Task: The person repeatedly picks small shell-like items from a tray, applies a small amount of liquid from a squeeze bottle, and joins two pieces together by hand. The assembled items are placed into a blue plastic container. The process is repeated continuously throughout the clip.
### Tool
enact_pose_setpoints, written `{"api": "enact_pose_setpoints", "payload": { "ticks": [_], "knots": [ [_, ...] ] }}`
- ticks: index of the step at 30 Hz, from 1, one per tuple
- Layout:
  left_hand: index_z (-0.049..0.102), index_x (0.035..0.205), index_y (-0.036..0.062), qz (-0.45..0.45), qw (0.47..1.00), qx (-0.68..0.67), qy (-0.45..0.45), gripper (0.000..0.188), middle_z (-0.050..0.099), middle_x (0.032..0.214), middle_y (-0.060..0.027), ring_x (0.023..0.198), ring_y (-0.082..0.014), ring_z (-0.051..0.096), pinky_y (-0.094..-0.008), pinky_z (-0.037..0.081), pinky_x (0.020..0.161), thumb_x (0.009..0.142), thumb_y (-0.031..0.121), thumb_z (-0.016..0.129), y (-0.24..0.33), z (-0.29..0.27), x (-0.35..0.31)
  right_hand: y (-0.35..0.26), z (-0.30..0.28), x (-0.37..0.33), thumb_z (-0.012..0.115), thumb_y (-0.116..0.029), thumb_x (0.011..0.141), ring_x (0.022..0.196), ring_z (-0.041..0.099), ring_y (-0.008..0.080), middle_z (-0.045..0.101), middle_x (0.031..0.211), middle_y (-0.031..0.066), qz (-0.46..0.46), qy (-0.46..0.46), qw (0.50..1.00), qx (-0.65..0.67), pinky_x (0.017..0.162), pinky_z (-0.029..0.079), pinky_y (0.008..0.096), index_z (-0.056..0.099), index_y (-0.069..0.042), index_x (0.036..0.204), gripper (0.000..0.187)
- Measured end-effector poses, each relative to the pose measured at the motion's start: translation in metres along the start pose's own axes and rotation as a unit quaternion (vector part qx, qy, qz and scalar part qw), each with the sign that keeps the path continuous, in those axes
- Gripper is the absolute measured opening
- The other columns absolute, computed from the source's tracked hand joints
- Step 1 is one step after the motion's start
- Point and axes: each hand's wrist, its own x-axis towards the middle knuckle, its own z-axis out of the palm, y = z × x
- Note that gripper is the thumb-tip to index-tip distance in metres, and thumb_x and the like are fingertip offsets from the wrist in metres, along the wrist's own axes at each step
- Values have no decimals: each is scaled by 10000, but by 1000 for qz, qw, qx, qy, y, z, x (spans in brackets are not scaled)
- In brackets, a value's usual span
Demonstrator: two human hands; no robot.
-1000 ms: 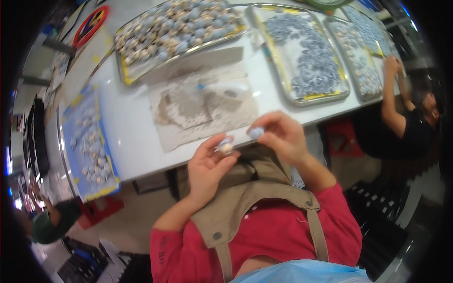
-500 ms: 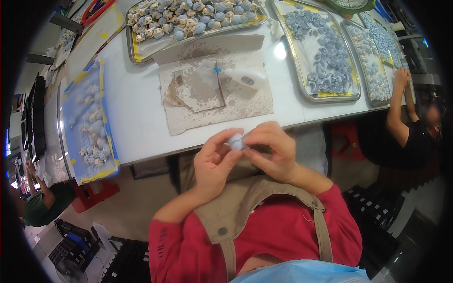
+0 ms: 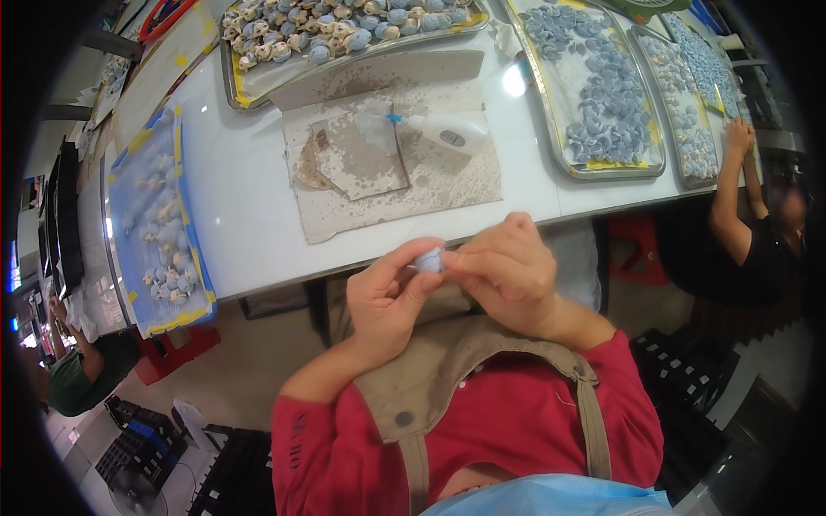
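Just off the near table edge, my left hand [image 3: 379,301] pinches a small round blue-grey figurine piece [image 3: 428,261] between thumb and fingers. My right hand [image 3: 509,277] is closed too, its thumb and forefinger pressed together against the right side of that piece. Whether a smaller part sits between those fingertips is hidden. Beyond the hands lies a stained cardboard sheet [image 3: 439,211] with a smaller stained board [image 3: 357,176] on it. A white squeeze bottle with a blue tip [image 3: 452,133] rests on its side there.
A metal tray [image 3: 232,82] of blue-and-cream figurines stands at the back. To the right, one tray [image 3: 564,163] bears blue-grey petal-like pieces, with more trays beyond. A blue tray [image 3: 189,232] of similar figurines is at left. Co-workers' arms [image 3: 727,193] show on either side.
My right hand has turned, its knuckles raised and fingers drawn together at the piece. The left keeps its hold. The table view has shifted slightly.
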Motion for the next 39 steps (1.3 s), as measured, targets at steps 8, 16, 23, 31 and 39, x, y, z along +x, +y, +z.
{"api": "enact_pose_setpoints", "payload": {
  "ticks": [8,16,23,31,39],
  "knots": [
    [553,1153,-12,79,996,-29,-24,317,610,1062,-84,900,-103,573,-224,468,749,846,42,613,-6,0,2,9,1,-4,716,-62,700,794,585,170,613,896,48,82,-25,979,186,757,436,296,622,-88,973,289],
    [568,1133,2,89,992,30,-89,340,615,1091,-123,951,-156,598,-257,476,799,832,139,643,5,-6,-4,6,1,-6,672,-41,779,1017,564,164,580,1128,105,220,-182,817,501,877,449,288,490,2,1231,489],
    [600,1081,17,153,976,112,-104,305,642,1009,-130,881,-194,634,-260,491,758,842,205,630,11,-8,-7,-4,2,-7,658,-22,791,1013,575,158,589,1131,114,214,-160,805,529,885,450,277,526,14,1184,415],
    [618,1039,37,189,969,116,-110,240,641,1012,-138,844,-211,638,-276,498,722,853,187,615,5,-17,-7,-12,10,-5,640,-9,799,1033,568,172,606,1093,141,202,-138,833,496,891,446,293,561,22,1124,336],
    [602,1061,10,117,990,-62,-51,287,626,1071,-152,920,-200,629,-268,497,770,821,159,653,-5,-19,-11,-22,17,2,611,-30,828,1175,470,264,435,1300,231,272,-140,744,594,967,398,367,443,15,1224,433]
  ]
}}
